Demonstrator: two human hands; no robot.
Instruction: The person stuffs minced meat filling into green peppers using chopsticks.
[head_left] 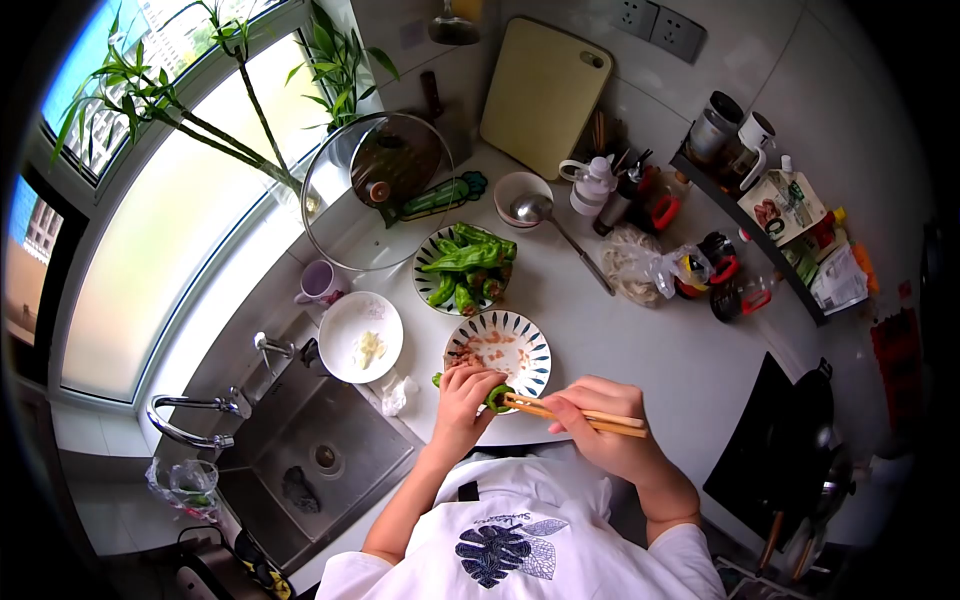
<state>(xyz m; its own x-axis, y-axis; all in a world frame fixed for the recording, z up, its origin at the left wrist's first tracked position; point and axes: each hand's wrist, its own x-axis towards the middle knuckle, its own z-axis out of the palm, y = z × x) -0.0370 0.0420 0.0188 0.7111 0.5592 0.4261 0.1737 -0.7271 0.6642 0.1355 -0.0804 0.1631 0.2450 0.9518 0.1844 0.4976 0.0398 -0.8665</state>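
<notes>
My left hand [466,400] is wrapped round a green pepper [498,399], its cut end facing right. My right hand [607,425] grips wooden chopsticks [575,413], their tips at the pepper's opening. Just beyond the hands lies a patterned plate [535,352] with minced meat [467,355] at its left side and smears across it. Whole green peppers [468,262] fill a second patterned plate [428,293] behind. A white bowl [340,345] to the left holds pale chopped pieces [368,348].
At the left are a steel sink [380,440], a faucet [190,404] and a purple mug [320,282]. A glass lid [308,215], a ladle [560,228] and a small bowl [510,187] are farther back. Bottles and a black stove [765,450] stand right.
</notes>
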